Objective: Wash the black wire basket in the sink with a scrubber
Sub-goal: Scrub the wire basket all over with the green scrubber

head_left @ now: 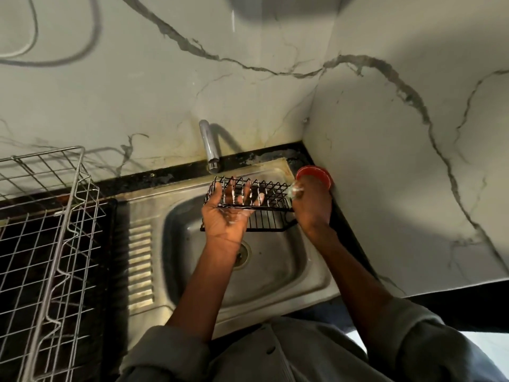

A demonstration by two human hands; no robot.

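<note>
A small black wire basket (pixel 271 201) hangs over the steel sink (pixel 278 271), just below the tap (pixel 208 146). My left hand (pixel 227 213) holds its left end, palm up, with soapy fingers poking through the wires. My right hand (pixel 309 206) is at the basket's right end and grips a soapy silvery scrubber (pixel 295 192) against the wires. No water is visibly running from the tap.
A large metal wire rack (pixel 52 230) stands on the dark counter to the left of the sink. A red round container (pixel 316 175) sits in the corner behind my right hand. Marble-patterned walls close in at the back and right.
</note>
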